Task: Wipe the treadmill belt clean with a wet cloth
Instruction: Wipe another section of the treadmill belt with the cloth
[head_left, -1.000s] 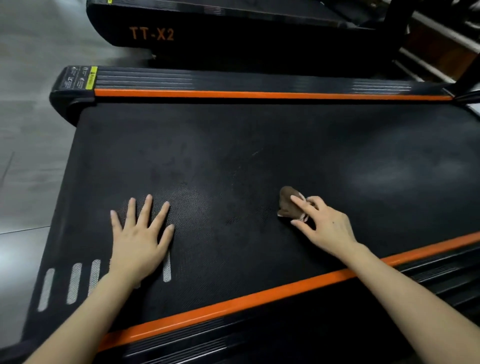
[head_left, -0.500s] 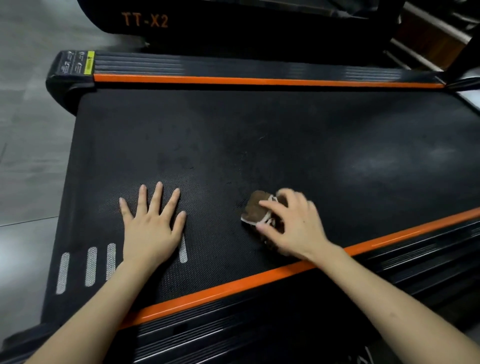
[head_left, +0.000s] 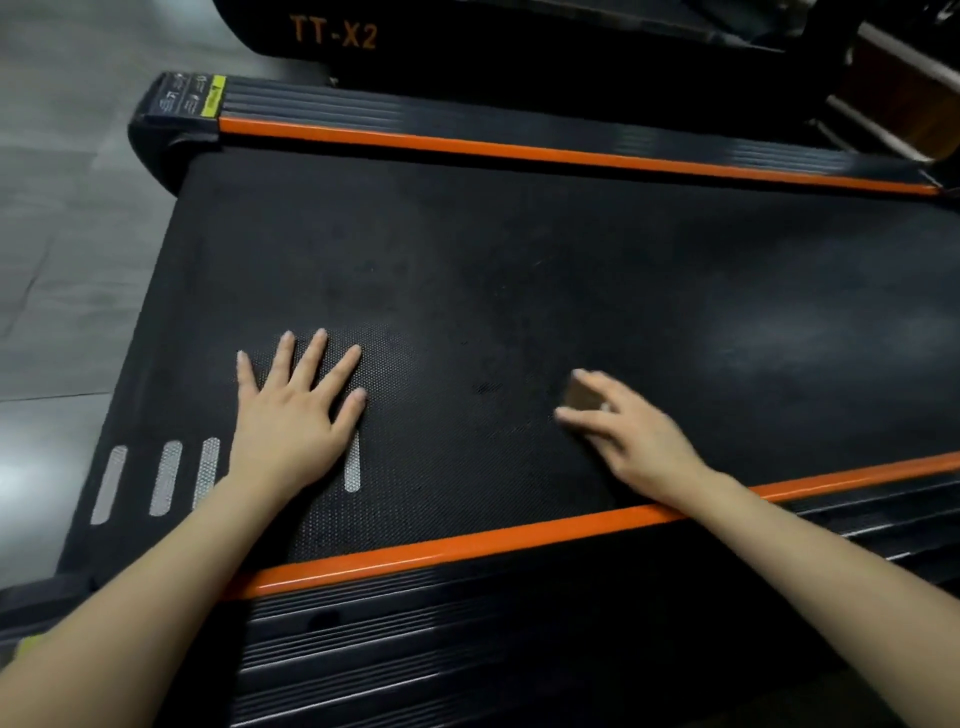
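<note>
**Cloth on the belt, one hand braced**

A small brown cloth (head_left: 581, 395) lies on the black belt (head_left: 519, 249), right of its middle and toward the near edge. The right hand (head_left: 636, 441) covers most of it, with the thumb and forefinger pinching it from either side. Motion blurs the hand, so how its other fingers lie cannot be told.

Well apart to the left, the left hand (head_left: 291, 415) rests flat on the belt, palm down, fingers straight and spread, holding nothing. It lies across a row of grey stripes (head_left: 166, 478) near the belt's left end; three show to the left of the wrist and one to the right. A pale, dull smear (head_left: 779, 343) marks the belt to the right of the cloth.

An orange near rail (head_left: 441, 551) and a far rail (head_left: 519, 148) border the belt, and both forearms cross the near one. A ribbed black step (head_left: 415, 649) runs below the near rail. A label (head_left: 192, 98) with a yellow patch sits at the far left corner. Beyond stands a second machine (head_left: 335, 34) marked TT-X2, and grey floor (head_left: 62, 260) lies to the left.
</note>
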